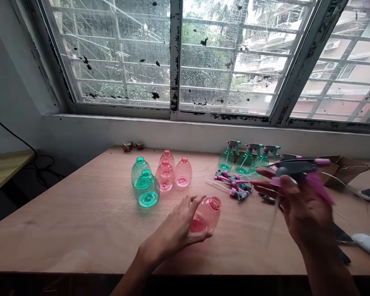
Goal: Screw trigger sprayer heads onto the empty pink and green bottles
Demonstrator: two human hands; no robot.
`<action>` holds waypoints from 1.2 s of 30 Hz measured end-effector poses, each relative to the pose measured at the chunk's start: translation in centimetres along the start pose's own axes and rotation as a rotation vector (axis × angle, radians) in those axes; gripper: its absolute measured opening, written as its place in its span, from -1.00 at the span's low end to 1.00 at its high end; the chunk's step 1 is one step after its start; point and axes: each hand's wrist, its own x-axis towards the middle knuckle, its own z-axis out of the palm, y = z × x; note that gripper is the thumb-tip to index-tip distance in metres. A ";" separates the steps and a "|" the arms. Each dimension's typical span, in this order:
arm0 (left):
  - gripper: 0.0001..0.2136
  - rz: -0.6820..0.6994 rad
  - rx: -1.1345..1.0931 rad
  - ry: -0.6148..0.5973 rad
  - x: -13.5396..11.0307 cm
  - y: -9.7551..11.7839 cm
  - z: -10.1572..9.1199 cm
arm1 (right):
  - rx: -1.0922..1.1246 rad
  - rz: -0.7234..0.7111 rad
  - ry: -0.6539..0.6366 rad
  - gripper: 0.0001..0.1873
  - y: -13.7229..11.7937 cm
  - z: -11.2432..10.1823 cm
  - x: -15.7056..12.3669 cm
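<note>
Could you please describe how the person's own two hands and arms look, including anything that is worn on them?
The left hand and right hand are both bare: five-fingered, with no gloves, rings or watch to be seen. The left forearm and right forearm show no sleeves within the picture. The right hand is blurred, so its small details cannot be told.

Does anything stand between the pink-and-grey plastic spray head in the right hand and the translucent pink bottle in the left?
Nothing visible stands between the pink-and-grey plastic spray head in the right hand and the translucent pink bottle in the left hand. The loose spray heads lie beyond that gap, on the wooden table.
</note>
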 end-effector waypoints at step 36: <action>-0.31 -0.274 -0.732 0.295 -0.1 2.1 0.0 | 0.179 0.067 -0.262 -0.29 0.4 2.1 -1.7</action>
